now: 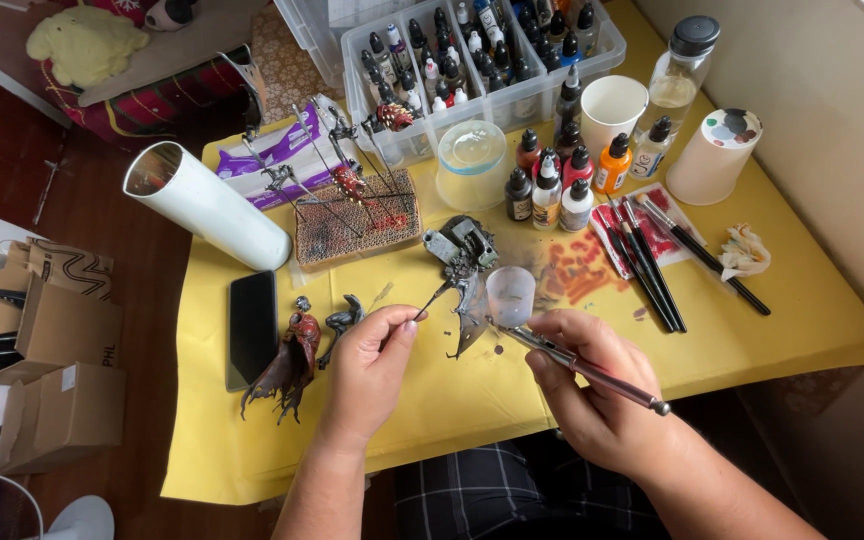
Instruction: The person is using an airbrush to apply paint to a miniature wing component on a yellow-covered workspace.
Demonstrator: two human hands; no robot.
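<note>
1. While I watch from the head cam, my left hand [370,362] pinches a thin wire holding a grey model wing [469,312] just above the yellow tabletop [752,330].
2. My right hand [592,385] is clamped on an airbrush [577,366], tip near the wing.
3. Red winged figure [292,362] lies just beside the left hand; paint bottles [552,185] sit further back.

Over a yellow table cover [752,330], the left hand [367,365] pinches a thin rod [434,301] that carries a dark grey winged miniature part [470,300], held just above the cover. The right hand [592,385] grips an airbrush [577,365], its tip right at the part and its clear cup [509,295] upright. A red-and-dark painted figure [292,362] lies beside a black phone [252,328] left of the hands, with paint brushes [652,260] and dropper bottles [562,185] beyond.
</note>
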